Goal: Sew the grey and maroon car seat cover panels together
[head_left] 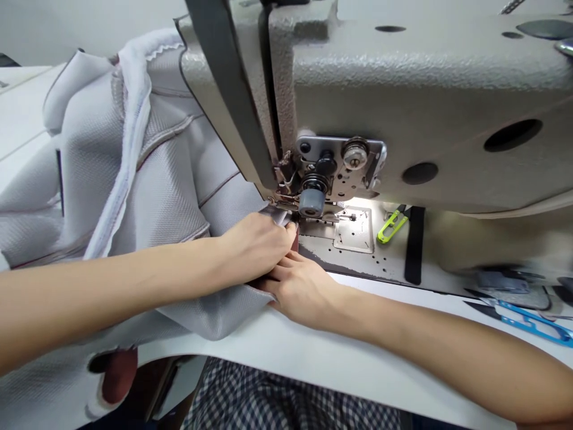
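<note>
Grey textured fabric (170, 167) with seams and a white trim strip (134, 119) lies bunched at the left of the sewing machine (403, 107). My left hand (255, 245) is closed on the fabric just in front of the presser foot area, its thumb and fingertips pressed together beside a small dark red piece (295, 239). Against it, my right hand (302, 289) grips the fabric's near edge with curled fingers, partly hidden under a fold. The needle is hidden behind the machine's head and my left hand.
Yellow-green thread snips (393, 224) and a black strip (415, 245) lie on the machine bed right of the metal plate (353, 230). Blue thread snips (532, 322) rest at the right on the white table (286, 346). Fabric hangs over the table's front edge.
</note>
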A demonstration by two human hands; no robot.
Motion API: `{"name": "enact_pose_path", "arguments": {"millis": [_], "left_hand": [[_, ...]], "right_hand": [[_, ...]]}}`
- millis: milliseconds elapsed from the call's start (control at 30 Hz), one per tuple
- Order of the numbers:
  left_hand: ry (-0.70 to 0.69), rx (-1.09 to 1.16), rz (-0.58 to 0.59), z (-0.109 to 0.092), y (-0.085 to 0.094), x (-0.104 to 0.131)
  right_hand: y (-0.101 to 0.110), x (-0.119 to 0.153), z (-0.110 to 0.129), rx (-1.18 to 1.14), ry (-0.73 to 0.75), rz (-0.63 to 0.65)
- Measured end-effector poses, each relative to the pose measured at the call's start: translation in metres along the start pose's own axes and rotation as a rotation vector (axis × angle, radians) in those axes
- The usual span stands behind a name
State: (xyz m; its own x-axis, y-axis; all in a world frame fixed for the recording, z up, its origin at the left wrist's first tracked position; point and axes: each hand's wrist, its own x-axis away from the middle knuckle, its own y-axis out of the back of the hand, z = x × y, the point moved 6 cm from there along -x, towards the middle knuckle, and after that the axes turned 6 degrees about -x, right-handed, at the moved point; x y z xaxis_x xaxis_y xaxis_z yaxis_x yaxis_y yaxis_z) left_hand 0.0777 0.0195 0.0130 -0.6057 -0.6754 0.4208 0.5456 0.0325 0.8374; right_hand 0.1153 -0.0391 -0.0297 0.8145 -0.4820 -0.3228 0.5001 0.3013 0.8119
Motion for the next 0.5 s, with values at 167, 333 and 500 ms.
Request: {"name": "enact_pose_path", "arguments": {"millis": [167,333,500], "left_hand": [[0.017,-0.029,-0.011,-0.003,0.0,-0.005],[-0.018,-0.018,-0.017,0.008,0.012,0.008],[0.259,-0.088,-0.072,0.064,0.038,0.037]], "right_hand": [[0.0,-0.001,-0.007,0.004,-0.022,-0.006],[0.0,0.004,-0.007,-0.043,-0.026,0.018],[0.025,-0.001,0.005,-0.366,-0.057,0.143]]}}
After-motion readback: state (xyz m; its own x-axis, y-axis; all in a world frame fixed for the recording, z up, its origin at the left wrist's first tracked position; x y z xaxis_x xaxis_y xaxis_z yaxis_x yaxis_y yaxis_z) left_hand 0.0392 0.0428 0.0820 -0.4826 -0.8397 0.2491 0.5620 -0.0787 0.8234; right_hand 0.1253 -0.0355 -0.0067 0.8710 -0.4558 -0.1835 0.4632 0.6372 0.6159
